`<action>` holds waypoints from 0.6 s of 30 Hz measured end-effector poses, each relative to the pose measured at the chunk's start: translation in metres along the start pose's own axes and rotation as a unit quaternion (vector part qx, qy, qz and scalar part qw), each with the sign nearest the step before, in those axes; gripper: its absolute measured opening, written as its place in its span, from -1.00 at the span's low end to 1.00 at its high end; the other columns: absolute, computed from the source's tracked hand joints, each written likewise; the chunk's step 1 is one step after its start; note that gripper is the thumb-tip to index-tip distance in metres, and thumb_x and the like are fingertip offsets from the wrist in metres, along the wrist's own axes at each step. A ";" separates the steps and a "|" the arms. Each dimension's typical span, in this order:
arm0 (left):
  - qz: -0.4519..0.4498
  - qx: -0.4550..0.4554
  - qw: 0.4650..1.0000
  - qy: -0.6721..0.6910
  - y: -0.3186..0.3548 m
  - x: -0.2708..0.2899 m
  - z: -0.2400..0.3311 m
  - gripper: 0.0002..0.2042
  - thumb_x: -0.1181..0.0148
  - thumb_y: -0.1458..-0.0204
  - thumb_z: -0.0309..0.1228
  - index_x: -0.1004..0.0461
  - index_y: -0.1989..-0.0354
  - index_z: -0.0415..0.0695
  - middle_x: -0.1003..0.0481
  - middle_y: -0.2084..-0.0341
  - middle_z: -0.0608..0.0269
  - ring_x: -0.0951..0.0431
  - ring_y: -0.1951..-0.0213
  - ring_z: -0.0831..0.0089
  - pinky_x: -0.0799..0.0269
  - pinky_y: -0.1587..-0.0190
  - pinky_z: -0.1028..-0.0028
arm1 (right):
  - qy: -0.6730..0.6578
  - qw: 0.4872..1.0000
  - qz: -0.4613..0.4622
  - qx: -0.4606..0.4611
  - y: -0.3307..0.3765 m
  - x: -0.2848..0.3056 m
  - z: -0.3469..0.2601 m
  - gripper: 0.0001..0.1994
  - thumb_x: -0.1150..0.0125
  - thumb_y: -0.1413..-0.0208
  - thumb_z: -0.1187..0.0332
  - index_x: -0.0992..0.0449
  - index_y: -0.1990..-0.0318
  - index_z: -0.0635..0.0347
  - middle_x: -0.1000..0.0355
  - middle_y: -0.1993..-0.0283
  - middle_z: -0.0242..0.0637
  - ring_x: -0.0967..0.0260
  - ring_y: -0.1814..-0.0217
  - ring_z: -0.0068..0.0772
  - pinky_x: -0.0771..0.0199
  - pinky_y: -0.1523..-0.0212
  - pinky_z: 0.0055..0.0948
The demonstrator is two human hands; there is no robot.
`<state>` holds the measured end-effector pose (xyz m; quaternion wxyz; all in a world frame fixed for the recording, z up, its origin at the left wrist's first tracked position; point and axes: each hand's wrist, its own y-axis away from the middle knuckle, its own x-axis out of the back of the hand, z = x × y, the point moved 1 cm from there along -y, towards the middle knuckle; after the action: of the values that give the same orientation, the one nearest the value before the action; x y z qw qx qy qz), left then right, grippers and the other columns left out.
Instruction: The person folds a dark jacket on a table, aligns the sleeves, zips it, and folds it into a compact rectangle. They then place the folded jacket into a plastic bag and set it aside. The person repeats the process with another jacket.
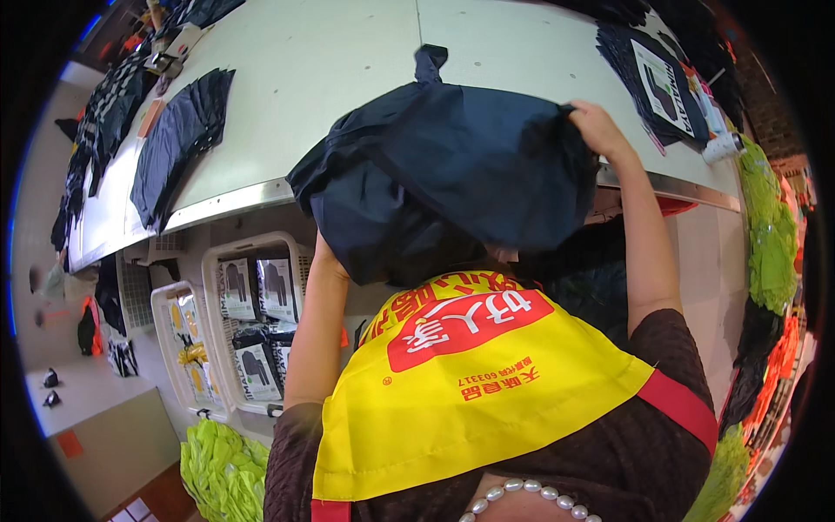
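A dark navy garment (452, 165) of thin, smooth fabric is bunched up in front of me, over the near edge of the work table (330, 61). A narrow strip of it sticks out at the far side. My right hand (598, 132) is closed on the garment's upper right edge, fingers curled over the cloth. At the lower left, my left hand (330, 259) reaches under the garment. Its fingers are hidden by the fabric, so their grip does not show. The exact kind of garment cannot be made out.
Folded dark garments (183, 143) lie in a stack on the table's left. Dark packages (661, 87) with a white label lie at the right, beside a white roll (722, 148). White baskets (209, 304) of packed garments stand below left. Yellow-green cloth (222, 470) is piled lower left.
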<state>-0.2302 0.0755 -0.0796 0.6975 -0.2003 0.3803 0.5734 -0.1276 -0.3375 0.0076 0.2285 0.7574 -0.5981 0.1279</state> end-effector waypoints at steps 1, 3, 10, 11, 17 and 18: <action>-0.046 0.037 0.990 0.128 0.004 0.008 0.001 -0.45 0.11 -0.16 -0.04 -0.17 -0.23 -0.13 -0.20 -0.21 0.12 -0.25 -0.18 0.20 -0.09 -0.27 0.27 | -0.037 0.999 -0.027 -0.008 -0.008 0.014 -0.005 -0.72 0.06 -0.10 0.36 -0.46 0.12 0.32 -0.45 0.17 -0.30 -0.35 0.12 -0.54 -0.31 0.04 -0.60; -0.051 0.048 0.975 0.210 0.021 0.020 0.010 -0.40 0.04 -0.10 -0.01 -0.18 -0.23 -0.13 -0.21 -0.20 0.11 -0.25 -0.19 0.16 -0.08 -0.27 0.22 | -0.197 0.973 -0.107 0.051 -0.014 0.023 -0.023 -0.71 0.06 -0.10 0.37 -0.43 0.08 0.34 -0.44 0.17 -0.31 -0.36 0.14 -0.53 -0.34 0.03 -0.55; 0.029 -0.049 0.998 0.040 0.082 0.042 0.046 -0.37 -0.09 0.02 -0.08 -0.19 -0.22 -0.14 -0.26 -0.17 0.10 -0.27 -0.17 0.14 -0.12 -0.25 0.19 | -0.096 0.890 -0.406 0.186 0.070 -0.106 -0.169 -0.70 0.09 -0.12 0.37 -0.42 0.07 0.33 -0.46 0.13 -0.19 -0.41 0.08 -0.40 -0.42 -0.01 -0.39; 0.035 -0.050 0.998 0.029 0.088 0.043 0.048 -0.36 -0.10 0.03 -0.09 -0.20 -0.22 -0.14 -0.26 -0.17 0.10 -0.28 -0.17 0.14 -0.12 -0.24 0.19 | -0.015 0.893 -0.410 0.188 0.074 -0.123 -0.167 -0.71 0.08 -0.11 0.38 -0.42 0.06 0.33 -0.45 0.13 -0.19 -0.41 0.08 -0.40 -0.42 -0.01 -0.39; 0.047 -0.104 0.989 0.096 0.082 0.062 0.024 -0.34 -0.17 0.10 -0.15 -0.21 -0.20 -0.15 -0.29 -0.14 0.10 -0.30 -0.15 0.14 -0.16 -0.22 0.19 | 0.001 0.967 -0.194 0.167 0.097 -0.156 -0.132 -0.68 0.01 -0.04 0.49 -0.38 0.01 0.32 -0.45 0.13 -0.21 -0.40 0.06 -0.41 -0.41 0.00 -0.41; 0.045 -0.109 0.988 0.103 0.083 0.067 0.021 -0.34 -0.19 0.11 -0.16 -0.21 -0.20 -0.15 -0.29 -0.14 0.10 -0.30 -0.14 0.14 -0.16 -0.21 0.19 | -0.012 0.972 -0.182 0.150 0.112 -0.163 -0.128 -0.67 -0.01 -0.03 0.51 -0.38 0.01 0.32 -0.45 0.14 -0.21 -0.40 0.06 -0.41 -0.41 0.00 -0.41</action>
<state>-0.2992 0.1557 -0.1045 0.6020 -0.3155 0.3939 0.6188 -0.2667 -0.1558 0.0633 0.1244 0.8806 -0.4269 0.1639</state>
